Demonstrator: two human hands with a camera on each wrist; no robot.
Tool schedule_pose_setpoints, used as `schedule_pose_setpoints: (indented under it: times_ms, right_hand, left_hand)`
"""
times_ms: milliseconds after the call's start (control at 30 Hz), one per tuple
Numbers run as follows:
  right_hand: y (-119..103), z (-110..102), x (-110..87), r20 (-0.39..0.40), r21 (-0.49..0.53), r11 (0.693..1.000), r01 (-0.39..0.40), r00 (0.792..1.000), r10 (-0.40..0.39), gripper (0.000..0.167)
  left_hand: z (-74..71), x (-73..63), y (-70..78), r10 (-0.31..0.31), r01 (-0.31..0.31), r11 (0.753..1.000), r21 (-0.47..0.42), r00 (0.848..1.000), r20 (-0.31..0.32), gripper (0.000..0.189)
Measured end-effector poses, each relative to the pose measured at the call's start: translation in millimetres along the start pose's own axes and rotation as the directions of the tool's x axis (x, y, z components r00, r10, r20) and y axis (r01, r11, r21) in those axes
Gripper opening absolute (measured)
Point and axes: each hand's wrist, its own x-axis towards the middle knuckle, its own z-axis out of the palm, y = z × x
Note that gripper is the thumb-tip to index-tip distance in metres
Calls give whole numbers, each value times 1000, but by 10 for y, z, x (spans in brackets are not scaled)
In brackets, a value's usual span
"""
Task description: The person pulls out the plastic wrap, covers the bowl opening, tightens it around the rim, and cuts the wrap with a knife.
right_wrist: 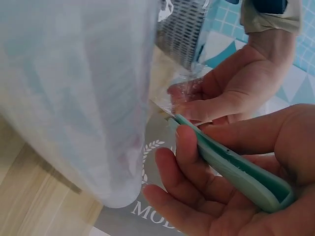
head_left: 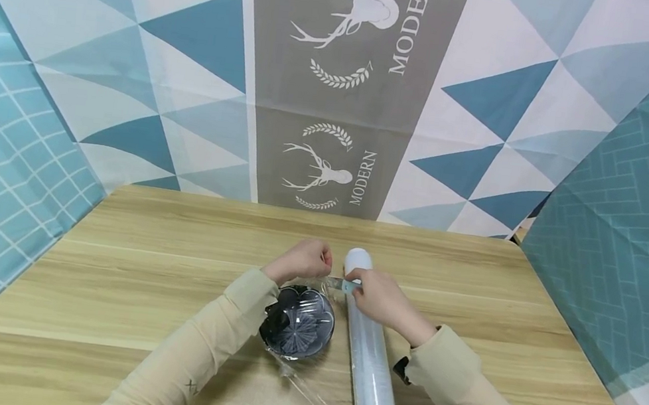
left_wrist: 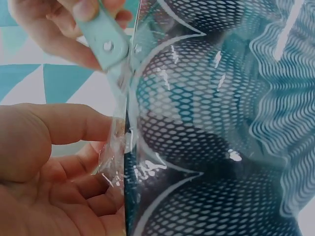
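Clear plastic film (left_wrist: 112, 164) looks crinkled and glossy at the left hand (head_left: 307, 258), shining over the dark, round, patterned bowl (head_left: 301, 327) nearby. The slim mint-green cutter (right_wrist: 241, 184) in the right hand (head_left: 380, 298) has smooth plastic sides; the long, whitish plastic roll (head_left: 372, 368) beneath gleams.

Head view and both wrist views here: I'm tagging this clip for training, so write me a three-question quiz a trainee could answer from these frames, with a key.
1. What does the left hand pinch?
A) a cloth
B) a spoon handle
C) clear film at the edge of the bowl

2. True or false: in the head view, the roll lies to the right of the bowl.

3. Which hand holds the mint-green tool?

Key: 1. C. 2. True. 3. The right hand.
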Motion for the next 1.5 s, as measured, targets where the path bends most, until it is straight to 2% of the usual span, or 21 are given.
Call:
schedule_pose_setpoints:
  times_ms: [133,300,367,533,567,633,800,1000,1333,1500]
  right_hand:
    - [-3,-15,-78,34,25,1000,-11,999,10,24]
    - [-3,12,-155,37,43,999,-22,999,20,24]
    - [-7,16,-186,39,41,999,-25,999,23,24]
    - [-35,11,-283,69,69,997,-37,997,33,24]
    - [-42,10,-302,73,76,996,-40,997,34,24]
    - [-57,6,-339,71,88,995,-40,997,34,24]
    - [-79,13,-449,44,64,998,-16,999,14,23]
    - [-105,19,-599,50,22,1000,-16,999,15,22]
    - [-127,-21,-837,97,73,997,8,995,-15,22]
    - [-111,10,-992,99,108,994,34,994,-45,15]
  left_hand:
    - [-15,4,-18,-10,9,999,-41,1000,-12,7]
    - [-37,10,-18,-9,8,1000,-30,1000,-11,6]
    - [-36,10,-33,16,-17,1000,-21,1000,-17,7]
    - [-29,14,-39,16,-17,1000,-21,1000,-15,6]
    - [-30,13,-24,-5,5,1000,-26,1000,-9,6]
    - [-26,7,-16,-6,6,1000,-25,1000,-17,6]
    - [-24,-17,5,-4,3,1000,-3,1000,-31,7]
    - [-23,-35,12,-7,7,1000,-16,999,-35,6]
    - [-38,-36,21,-26,24,997,-68,999,-29,8]
    - [-32,-37,15,-16,14,998,-57,999,-35,7]
